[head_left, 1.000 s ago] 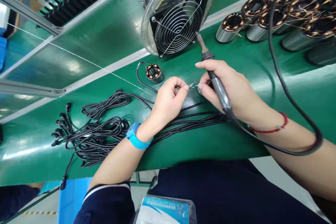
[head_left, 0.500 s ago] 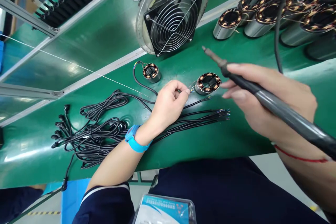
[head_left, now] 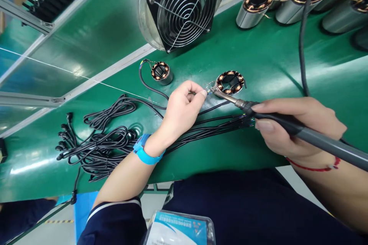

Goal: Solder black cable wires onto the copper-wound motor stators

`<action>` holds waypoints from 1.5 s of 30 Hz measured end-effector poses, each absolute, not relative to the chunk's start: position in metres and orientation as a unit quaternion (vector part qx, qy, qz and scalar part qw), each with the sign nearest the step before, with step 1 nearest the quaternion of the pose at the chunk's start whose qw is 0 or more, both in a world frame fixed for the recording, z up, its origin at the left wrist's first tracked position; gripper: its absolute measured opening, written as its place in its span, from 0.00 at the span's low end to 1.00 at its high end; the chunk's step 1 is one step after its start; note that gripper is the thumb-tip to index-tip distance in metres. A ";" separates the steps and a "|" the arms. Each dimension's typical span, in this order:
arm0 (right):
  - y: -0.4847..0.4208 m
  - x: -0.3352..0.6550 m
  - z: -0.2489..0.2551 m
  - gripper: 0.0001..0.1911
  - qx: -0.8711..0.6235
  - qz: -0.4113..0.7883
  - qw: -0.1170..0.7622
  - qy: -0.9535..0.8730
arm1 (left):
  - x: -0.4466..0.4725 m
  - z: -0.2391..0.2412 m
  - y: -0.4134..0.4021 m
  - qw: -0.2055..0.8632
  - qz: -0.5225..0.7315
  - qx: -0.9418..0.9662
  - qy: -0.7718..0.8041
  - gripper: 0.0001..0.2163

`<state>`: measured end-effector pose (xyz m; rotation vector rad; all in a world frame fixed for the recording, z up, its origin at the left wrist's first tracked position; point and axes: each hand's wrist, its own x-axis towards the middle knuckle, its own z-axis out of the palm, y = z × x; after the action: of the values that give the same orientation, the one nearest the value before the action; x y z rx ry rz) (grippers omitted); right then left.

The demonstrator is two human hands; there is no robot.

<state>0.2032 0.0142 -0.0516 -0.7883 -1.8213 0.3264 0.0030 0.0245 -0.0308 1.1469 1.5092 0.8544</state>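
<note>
A soldering iron (head_left: 276, 120) is gripped in my right hand (head_left: 301, 126), its tip pointing left at thin wires (head_left: 211, 89) beside a motor stator (head_left: 230, 83) with copper windings. My left hand (head_left: 185, 103) pinches coloured wire ends just left of that stator, thumb against forefinger. They seem to belong to a black cable, though the hand hides most of it. Below the stator, several black cables (head_left: 212, 128) lie with stripped ends to the right. A second stator (head_left: 161, 72), with a cable joined to its wires, stands to the left.
A round fan (head_left: 186, 17) with a wire guard stands at the back. Several stators (head_left: 253, 7) are grouped at the back right. Coiled black cables with plugs (head_left: 100, 149) lie at the left. The iron's cord (head_left: 302, 46) hangs at the right.
My right hand has lowered the soldering iron, bringing its tip down and left to the wires by the stator. My left hand keeps its pinch. The view has shifted slightly.
</note>
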 end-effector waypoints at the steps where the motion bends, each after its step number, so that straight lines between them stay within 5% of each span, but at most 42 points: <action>1: 0.014 0.203 -0.052 0.05 -0.332 0.139 0.532 -0.767 | 0.003 -0.031 0.025 0.508 0.355 0.472 0.627 0.08; 17: 0.011 0.203 -0.051 0.12 -0.355 0.159 0.522 -0.759 | 0.004 -0.030 0.025 0.515 0.365 0.468 0.618 0.08; 30: 0.030 0.194 -0.007 0.16 -0.464 0.132 0.314 -0.818 | 0.004 -0.029 0.026 0.525 0.370 0.466 0.609 0.07; 45: 0.037 0.179 -0.042 0.22 -0.419 0.124 0.376 -0.817 | 0.004 -0.025 0.028 0.548 0.356 0.456 0.605 0.08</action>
<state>0.1794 0.0374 -0.0422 -1.0714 -2.0910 0.3168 0.0035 0.0275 -0.0247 1.0798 1.4332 0.8429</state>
